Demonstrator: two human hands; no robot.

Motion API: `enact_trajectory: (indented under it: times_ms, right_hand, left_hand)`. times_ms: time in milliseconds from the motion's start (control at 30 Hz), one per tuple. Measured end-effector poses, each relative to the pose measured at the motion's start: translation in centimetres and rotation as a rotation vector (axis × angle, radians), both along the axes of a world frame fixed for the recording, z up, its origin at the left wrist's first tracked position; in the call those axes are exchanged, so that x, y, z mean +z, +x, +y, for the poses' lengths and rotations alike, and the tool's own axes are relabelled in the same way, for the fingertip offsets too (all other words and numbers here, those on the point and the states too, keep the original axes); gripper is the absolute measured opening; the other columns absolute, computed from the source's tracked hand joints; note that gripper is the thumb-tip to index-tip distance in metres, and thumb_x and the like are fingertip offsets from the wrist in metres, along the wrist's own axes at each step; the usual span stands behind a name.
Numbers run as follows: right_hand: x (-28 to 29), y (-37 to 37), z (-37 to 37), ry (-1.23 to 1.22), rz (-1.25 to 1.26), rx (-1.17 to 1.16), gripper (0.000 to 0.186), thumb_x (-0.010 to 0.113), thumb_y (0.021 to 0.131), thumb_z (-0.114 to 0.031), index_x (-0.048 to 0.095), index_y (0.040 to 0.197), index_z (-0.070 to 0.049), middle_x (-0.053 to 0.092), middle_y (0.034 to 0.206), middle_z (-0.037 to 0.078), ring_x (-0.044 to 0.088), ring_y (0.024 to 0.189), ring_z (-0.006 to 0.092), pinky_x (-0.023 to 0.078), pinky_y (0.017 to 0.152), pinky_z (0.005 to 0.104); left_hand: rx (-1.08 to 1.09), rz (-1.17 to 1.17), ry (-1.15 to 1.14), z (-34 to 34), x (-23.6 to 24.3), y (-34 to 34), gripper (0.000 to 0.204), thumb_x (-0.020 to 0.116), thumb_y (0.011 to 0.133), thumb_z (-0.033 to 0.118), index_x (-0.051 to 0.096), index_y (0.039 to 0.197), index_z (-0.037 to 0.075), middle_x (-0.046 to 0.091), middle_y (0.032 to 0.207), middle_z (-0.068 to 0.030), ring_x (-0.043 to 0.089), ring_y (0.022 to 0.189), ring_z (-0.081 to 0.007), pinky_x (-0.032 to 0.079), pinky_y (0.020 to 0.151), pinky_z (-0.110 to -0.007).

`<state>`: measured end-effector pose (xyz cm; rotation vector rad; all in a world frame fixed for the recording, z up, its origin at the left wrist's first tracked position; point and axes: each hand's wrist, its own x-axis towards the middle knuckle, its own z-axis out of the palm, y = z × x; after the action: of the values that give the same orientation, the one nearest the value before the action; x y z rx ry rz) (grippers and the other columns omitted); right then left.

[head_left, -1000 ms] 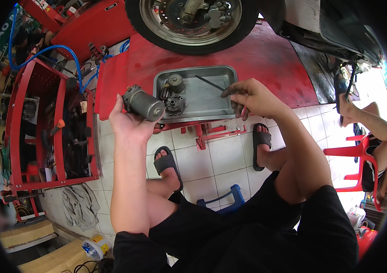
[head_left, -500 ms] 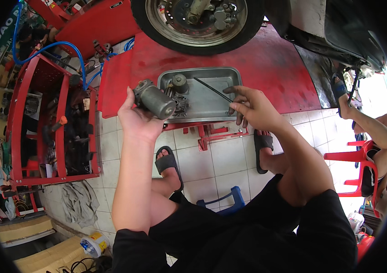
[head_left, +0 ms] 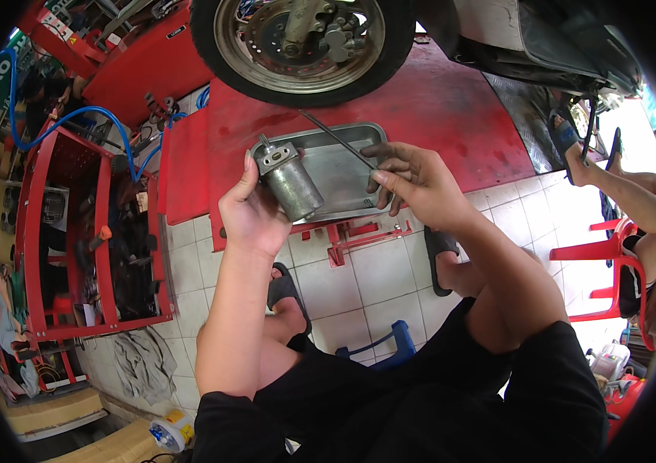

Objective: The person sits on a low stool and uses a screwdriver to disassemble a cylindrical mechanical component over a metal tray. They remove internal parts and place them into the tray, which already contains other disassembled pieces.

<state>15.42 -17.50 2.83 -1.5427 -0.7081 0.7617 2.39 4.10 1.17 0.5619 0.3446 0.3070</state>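
My left hand (head_left: 252, 217) grips a grey cylindrical metal motor (head_left: 294, 187), palm under it, with its flanged shaft end toward the wheel and tilted up. My right hand (head_left: 419, 183) holds a long, thin dark rod (head_left: 330, 133) between thumb and fingers, the rod angled up-left past the motor's shaft end. Behind both hands a shallow steel tray (head_left: 350, 190) rests on a red lift platform (head_left: 467, 126); the motor hides its left part, so I cannot tell what lies there.
A scooter's front wheel (head_left: 300, 91) stands over the platform. A red shelved tool cart (head_left: 103, 255) and blue hose (head_left: 106, 115) are at left. At right, another person's leg (head_left: 622, 196) is beside a red plastic chair (head_left: 591, 256). A blue stool (head_left: 396, 353) is below me.
The motor has turned in my left hand, so its flanged shaft end now faces up. The rod in my right hand has risen out of the tray toward upper left.
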Motion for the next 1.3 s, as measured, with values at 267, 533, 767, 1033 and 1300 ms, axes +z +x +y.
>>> enact_trajectory:
  times_ms: [267,533,767,1033,1300]
  right_hand:
    - [-0.6,0.3,-0.9,0.078,0.299,0.045,0.040,0.058,0.100,-0.013,0.051,0.134,0.006,0.068,0.093,0.014,0.066,0.070,0.0170,0.052,0.056,0.0261]
    - [-1.0,-1.3,-1.1,0.051,0.446,0.093,0.040,0.058,0.101,-0.017,0.051,0.134,0.005,0.069,0.092,0.012,0.066,0.068,0.0144,0.051,0.054,0.0239]
    - [-1.7,0.2,-1.3,-0.210,-0.336,0.127,0.035,0.060,0.094,-0.008,0.058,0.128,0.002,0.070,0.090,0.015,0.067,0.067,0.0212,0.054,0.061,0.0317]
    - [-4.7,-1.4,1.2,-0.568,-1.178,0.315,0.023,0.068,0.076,-0.005,0.065,0.099,-0.004,0.070,0.089,0.014,0.072,0.082,0.0314,0.057,0.065,0.0404]
    - [-5.7,-2.3,4.8,-0.733,-1.274,0.377,0.020,0.070,0.075,-0.008,0.068,0.095,-0.005,0.071,0.093,0.012,0.073,0.084,0.0286,0.058,0.066,0.0371]
  left_hand:
    - [-0.003,0.018,-0.180,-0.9,-0.5,1.2,0.040,0.063,0.096,0.037,0.056,0.123,0.008,0.062,0.118,-0.0148,0.059,0.113,-0.0316,0.048,0.095,-0.053]
    - [0.065,0.105,-0.169,-1.7,-0.5,3.1,0.043,0.072,0.089,0.040,0.059,0.114,0.007,0.063,0.109,-0.0111,0.060,0.103,-0.0306,0.052,0.090,-0.054]
    - [0.129,0.057,-0.187,-0.5,0.4,3.0,0.041,0.073,0.089,0.038,0.061,0.109,0.004,0.063,0.101,-0.0134,0.062,0.093,-0.0320,0.052,0.088,-0.052]
    - [0.306,0.193,-0.258,0.4,1.0,1.4,0.045,0.076,0.087,0.038,0.058,0.113,0.005,0.060,0.112,-0.0152,0.060,0.101,-0.0337,0.051,0.092,-0.052]
    - [0.311,0.175,-0.255,1.4,1.6,-0.6,0.046,0.077,0.086,0.037,0.058,0.113,0.006,0.060,0.112,-0.0141,0.060,0.103,-0.0317,0.050,0.093,-0.051]
